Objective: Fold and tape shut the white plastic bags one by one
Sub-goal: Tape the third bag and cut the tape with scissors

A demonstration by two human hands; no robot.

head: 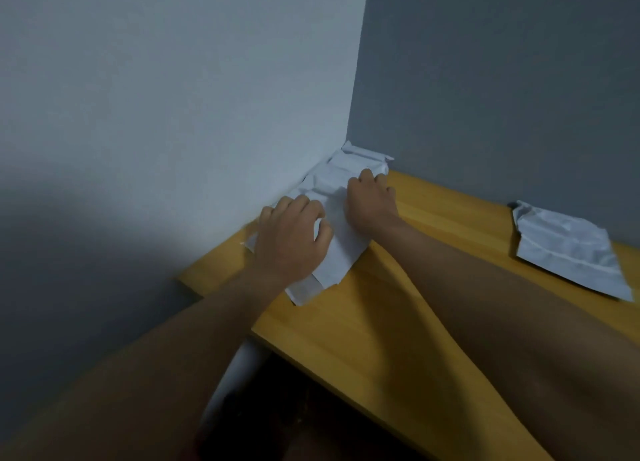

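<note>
Wood in a warm yellow tone makes up the surface [398, 322], a plank top pushed into the corner of a dim room. The wall on the left [173, 96] is pale and catches a soft patch of light; the wall on the right [502, 79] is a darker grey. Below the near edge of the surface the space is dark, and a pale rounded leg or pipe [235, 374] runs down there.

A white plastic bag [343, 249] lies crumpled in the corner, on top of a pile of similar bags [360, 159] that reaches back against both walls. The left hand [291, 238] presses down on its near part, fingers curled onto the plastic. The right hand [370, 197] rests just beyond, fingers bent and pinching a fold of the same bag. Well apart to the right, a second white bag [568, 249] lies flat beside the darker wall, its top edge folded over.
</note>
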